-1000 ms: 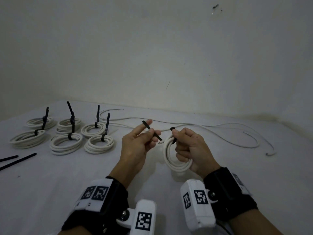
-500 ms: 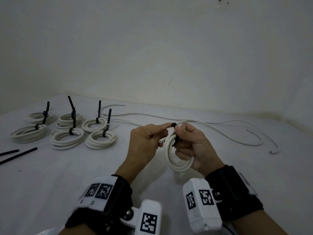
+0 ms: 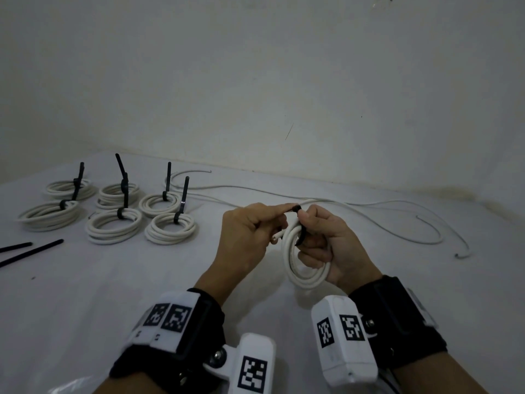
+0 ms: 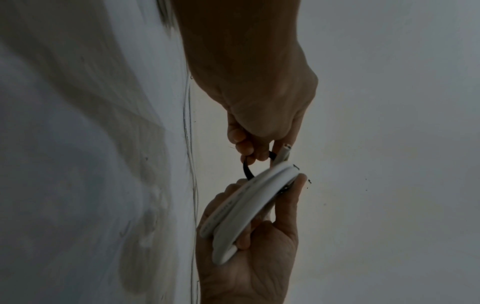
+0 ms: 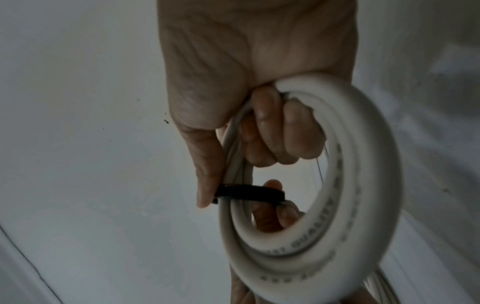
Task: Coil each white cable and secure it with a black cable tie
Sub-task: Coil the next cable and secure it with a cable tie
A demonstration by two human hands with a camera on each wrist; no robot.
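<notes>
A white sheet (image 3: 85,294) covered the surface, with six tied coils (image 3: 113,226) at the left. The right hand (image 3: 329,245) curled its fingers (image 5: 280,133) through a cable coil (image 3: 305,275) held above the sheet. The left hand (image 3: 244,240) pinched the black tie (image 5: 249,192) looped around it.

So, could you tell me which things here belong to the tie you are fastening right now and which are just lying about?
In hand:
- coil, held by the right hand
- black tie looped round it, its end pinched by the left hand

Lying about:
- six tied coils
- spare ties
- loose cable on the white surface
</notes>
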